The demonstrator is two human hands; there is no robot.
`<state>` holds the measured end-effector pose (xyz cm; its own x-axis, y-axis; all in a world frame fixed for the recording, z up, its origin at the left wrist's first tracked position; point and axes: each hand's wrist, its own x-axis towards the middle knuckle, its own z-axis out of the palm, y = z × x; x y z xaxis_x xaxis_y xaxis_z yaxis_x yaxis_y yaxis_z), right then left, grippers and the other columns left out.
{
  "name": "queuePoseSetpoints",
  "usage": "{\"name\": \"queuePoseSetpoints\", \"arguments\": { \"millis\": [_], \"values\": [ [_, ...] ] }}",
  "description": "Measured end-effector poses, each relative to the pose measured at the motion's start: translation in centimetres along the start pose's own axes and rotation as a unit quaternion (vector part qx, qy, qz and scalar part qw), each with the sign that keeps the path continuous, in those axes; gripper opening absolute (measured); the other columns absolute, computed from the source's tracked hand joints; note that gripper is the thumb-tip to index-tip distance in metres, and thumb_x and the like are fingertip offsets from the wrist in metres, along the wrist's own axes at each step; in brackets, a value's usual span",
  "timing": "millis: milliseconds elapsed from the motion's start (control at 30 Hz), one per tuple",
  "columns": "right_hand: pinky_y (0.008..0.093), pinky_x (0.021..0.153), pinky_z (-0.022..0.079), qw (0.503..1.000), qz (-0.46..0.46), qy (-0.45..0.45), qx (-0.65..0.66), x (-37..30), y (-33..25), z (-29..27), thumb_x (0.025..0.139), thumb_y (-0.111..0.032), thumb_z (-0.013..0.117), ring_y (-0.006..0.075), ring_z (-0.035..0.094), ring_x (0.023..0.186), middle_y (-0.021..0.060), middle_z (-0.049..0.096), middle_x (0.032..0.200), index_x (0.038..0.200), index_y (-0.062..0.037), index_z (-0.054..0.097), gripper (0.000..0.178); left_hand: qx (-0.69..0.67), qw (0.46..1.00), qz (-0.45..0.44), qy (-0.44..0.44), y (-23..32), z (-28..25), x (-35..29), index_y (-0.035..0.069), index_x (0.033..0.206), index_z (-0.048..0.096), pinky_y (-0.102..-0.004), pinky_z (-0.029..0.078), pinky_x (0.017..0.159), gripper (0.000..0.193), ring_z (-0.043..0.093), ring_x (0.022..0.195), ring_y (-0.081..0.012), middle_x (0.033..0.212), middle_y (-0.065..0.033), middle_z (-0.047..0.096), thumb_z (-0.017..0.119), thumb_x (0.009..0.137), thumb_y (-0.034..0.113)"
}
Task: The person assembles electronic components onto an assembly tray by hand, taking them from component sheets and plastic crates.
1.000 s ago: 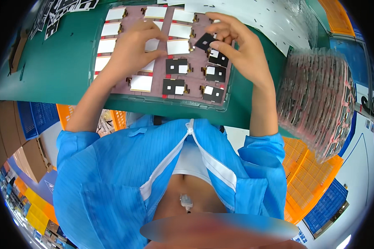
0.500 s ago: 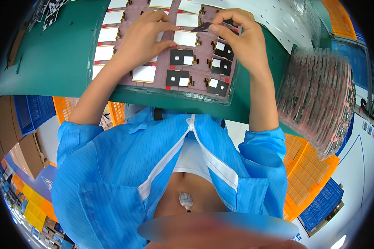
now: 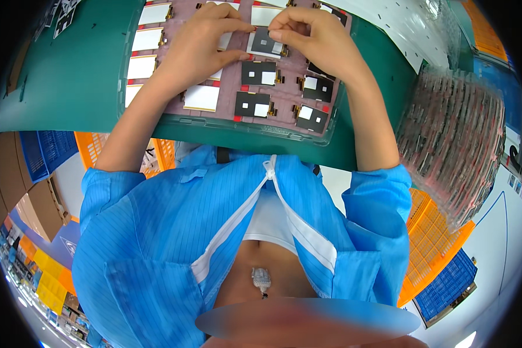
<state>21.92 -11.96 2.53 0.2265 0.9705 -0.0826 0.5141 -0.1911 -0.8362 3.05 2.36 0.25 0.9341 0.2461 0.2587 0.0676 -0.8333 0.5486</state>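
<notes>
Right hand (image 3: 318,42) at one o'clock, grip pinching a black piece (image 3: 263,42) by its two-o'clock corner, the piece now over a white panel (image 3: 251,45), edge-tilted farther right earlier; left hand (image 3: 198,45) at eleven o'clock, grip spread

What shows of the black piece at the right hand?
The black piece is a thin, roughly rectangular, film-like sheet with a small greyish square near its middle. The right hand has fingertips at its upper right corner. It is over a white panel in the pinkish tray; whether sheet and panel touch is unclear.
</notes>
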Motion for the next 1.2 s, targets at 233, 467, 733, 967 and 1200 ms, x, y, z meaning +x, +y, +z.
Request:
{"name": "queuePoseSetpoints", "arguments": {
  "millis": [233,467,733,967,1200],
  "values": [
    [0.0313,0.056,0.044,0.999,0.026,-0.011,-0.019,0.9,-1.6,0.5,0.085,-0.010,0.070,0.0174,0.057,0.058,0.0124,0.063,0.068,0.086,0.0009,0.067,0.012,-0.016,1.000,-0.014,0.002,0.0,0.1,-0.1,0.006,0.112,0.068,-0.0364,0.047,0.093,0.042,0.056,0.111,-0.0274,0.115,-0.0073,0.060,0.080,0.072,0.010],
    [0.0346,0.060,0.048,0.997,0.040,0.006,-0.072,0.9,-2.0,0.5,0.084,-0.014,0.070,0.0231,0.063,0.063,0.0144,0.066,0.071,0.086,0.0002,0.069,0.015,-0.023,0.999,-0.020,-0.010,0.1,-0.1,0.0,0.004,0.112,0.068,-0.0358,0.047,0.090,0.042,0.057,0.109,-0.0266,0.114,-0.0072,0.061,0.080,0.072,0.008],
    [0.0347,0.062,0.049,0.995,0.059,-0.001,-0.081,0.7,-2.6,0.5,0.083,-0.015,0.070,0.0245,0.064,0.066,0.0155,0.066,0.072,0.086,0.0004,0.069,0.015,-0.006,1.000,-0.010,-0.003,0.6,-0.4,0.1,0.003,0.110,0.068,-0.0354,0.048,0.087,0.041,0.058,0.106,-0.0262,0.111,-0.0062,0.062,0.080,0.071,0.009],
    [0.0349,0.062,0.049,0.994,0.068,-0.007,-0.089,0.7,-2.5,0.5,0.084,-0.015,0.069,0.0251,0.064,0.065,0.0156,0.066,0.071,0.087,0.0006,0.069,0.016,0.002,1.000,-0.002,-0.004,0.4,-0.3,0.1,0.004,0.110,0.069,-0.0355,0.048,0.087,0.040,0.058,0.106,-0.0263,0.111,-0.0064,0.062,0.080,0.071,0.010],
    [0.0354,0.062,0.049,0.993,0.073,-0.010,-0.096,0.7,-2.5,0.5,0.084,-0.015,0.070,0.0257,0.064,0.064,0.0156,0.065,0.071,0.087,0.0005,0.069,0.016,0.003,1.000,-0.006,-0.006,0.5,-0.2,0.1,0.004,0.110,0.069,-0.0356,0.048,0.087,0.040,0.058,0.105,-0.0259,0.111,-0.0062,0.062,0.079,0.072,0.010]
  ]
}}
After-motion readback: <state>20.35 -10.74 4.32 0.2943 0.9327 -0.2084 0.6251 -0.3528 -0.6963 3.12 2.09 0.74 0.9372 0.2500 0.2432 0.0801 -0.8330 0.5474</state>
